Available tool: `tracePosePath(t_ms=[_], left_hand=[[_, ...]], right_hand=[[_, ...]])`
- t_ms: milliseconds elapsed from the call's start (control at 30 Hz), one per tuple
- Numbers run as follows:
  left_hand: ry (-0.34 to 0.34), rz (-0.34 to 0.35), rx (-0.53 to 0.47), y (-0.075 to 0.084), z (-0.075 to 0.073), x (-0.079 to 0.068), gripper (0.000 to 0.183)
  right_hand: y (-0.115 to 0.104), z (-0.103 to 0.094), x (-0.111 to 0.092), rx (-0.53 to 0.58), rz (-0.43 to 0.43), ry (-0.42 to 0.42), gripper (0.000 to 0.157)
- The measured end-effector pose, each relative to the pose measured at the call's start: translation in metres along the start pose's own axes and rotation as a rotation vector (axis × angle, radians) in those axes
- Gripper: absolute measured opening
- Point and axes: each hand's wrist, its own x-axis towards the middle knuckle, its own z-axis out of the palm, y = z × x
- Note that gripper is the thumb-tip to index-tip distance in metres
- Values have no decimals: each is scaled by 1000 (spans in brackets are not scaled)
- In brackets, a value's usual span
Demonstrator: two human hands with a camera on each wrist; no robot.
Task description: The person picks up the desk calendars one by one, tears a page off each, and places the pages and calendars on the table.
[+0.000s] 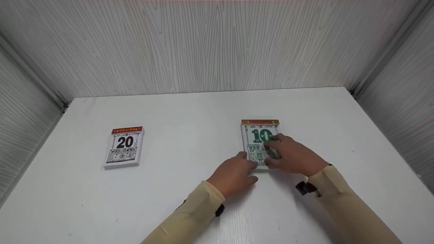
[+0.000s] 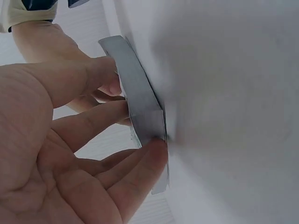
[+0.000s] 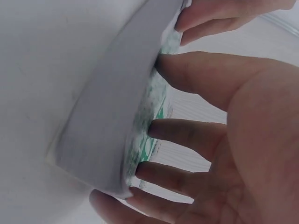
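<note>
A tear-off calendar (image 1: pixel 254 147) lies on the white table, its top sheet showing a large green "10" below a red-and-gold header strip. My left hand (image 1: pixel 234 174) is at its lower left corner, one fingertip at the side and another on the sheet's corner. In the left wrist view, left fingers (image 2: pixel 145 163) touch the calendar's pale edge (image 2: pixel 138 88). Over the right half of the page is my right hand (image 1: pixel 295 154), partly hiding the number. In the right wrist view its spread fingers (image 3: pixel 187 135) rest on the printed sheet, one fingertip beyond the edge.
To the left lies a second tear-off calendar (image 1: pixel 123 149) with a red header and a black "20". A grey wood-grain panel (image 1: pixel 210 47) rises behind the white table (image 1: pixel 190 135), with similar side panels left and right. Small dark devices sit at both sleeve cuffs.
</note>
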Motion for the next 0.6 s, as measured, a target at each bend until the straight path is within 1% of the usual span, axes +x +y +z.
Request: tracePosePath(t_ms=[67, 167, 233, 300, 367, 433, 533, 600], left_hand=[[-11, -6, -21, -1, -1, -1, 35], [-12, -25, -87, -7, -6, -2, 37], [0, -47, -127, -14, -11, -4, 40], [33, -77, -145, -24, -18, -7, 43], [93, -116, -119, -38, -28, -11, 46], [162, -173, -73, -55, -41, -18, 48], [254, -271, 2, -86, -63, -33, 49], [298, -340, 30, -108, -78, -45, 48]], right_hand=[[-2, -1, -2, 0, -4, -1, 60], [-6, -3, -1, -18, -8, 1, 58], [-12, -3, 2, -30, -17, 12, 55], [-20, -4, 7, -36, -36, 37, 53], [-29, -3, 12, -35, -68, 72, 51], [-40, -2, 16, -27, -109, 101, 50], [-57, -1, 22, -25, -162, 134, 48], [-68, 1, 27, -21, -191, 156, 46]])
